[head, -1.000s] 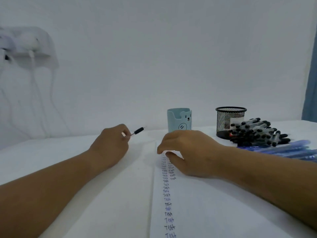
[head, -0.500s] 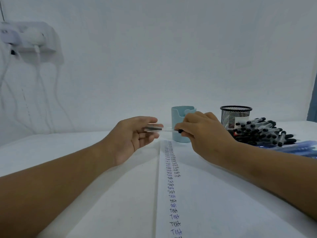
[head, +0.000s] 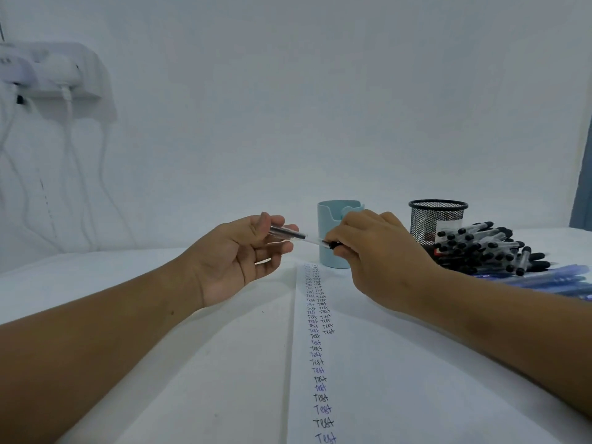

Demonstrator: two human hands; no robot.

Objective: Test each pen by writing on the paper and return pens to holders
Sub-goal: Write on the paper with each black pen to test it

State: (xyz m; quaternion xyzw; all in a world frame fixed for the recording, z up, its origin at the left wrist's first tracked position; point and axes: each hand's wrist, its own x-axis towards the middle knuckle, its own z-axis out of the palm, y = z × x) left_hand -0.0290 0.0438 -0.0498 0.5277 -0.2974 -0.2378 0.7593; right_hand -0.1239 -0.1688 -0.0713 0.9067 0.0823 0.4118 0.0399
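Head: pen pile (head: 487,249) beside mesh holder (head: 437,219)

1. White wall (head: 320,107), plain, evenly lit.
2. White power strip (head: 61,75) mounted upper left, white cables (head: 72,139) hanging down.
3. White table (head: 144,363).
4. Blue-grey curtain (head: 583,187) at right edge.

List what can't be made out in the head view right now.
- Pen tip and cap end: covered by the right hand; capped or not, cannot tell.
- Blue cup front: partly behind the right hand; contents not visible.
- Mesh holder inside: rim angle and the pen pile hide it.
- Blue pens: cut off by the right edge.
- Top rows of writing on the paper: too small to read.
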